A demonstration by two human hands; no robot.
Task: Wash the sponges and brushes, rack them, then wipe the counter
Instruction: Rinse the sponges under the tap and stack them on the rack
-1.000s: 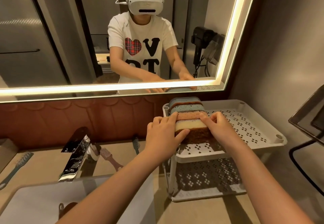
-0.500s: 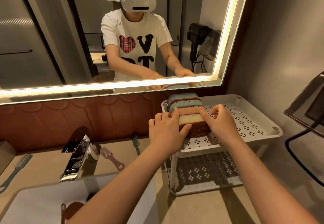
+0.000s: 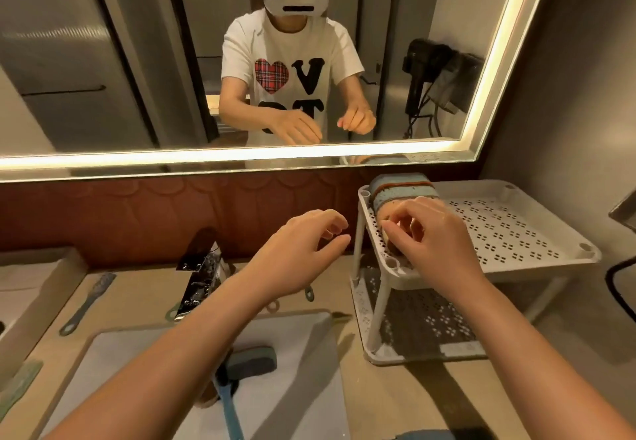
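Striped stack of foam sponges (image 3: 401,189) sits at the white perforated plastic rack (image 3: 516,233)'s left end. Left hand (image 3: 299,250) and right hand (image 3: 433,243) hover empty, loosely curled. Bump that stack and it'll probably tip off.

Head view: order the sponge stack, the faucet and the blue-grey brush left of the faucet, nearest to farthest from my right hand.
1. Sponge stack, on the rack, just beyond the right hand.
2. Faucet, off to the left.
3. Blue-grey brush, farther left still.
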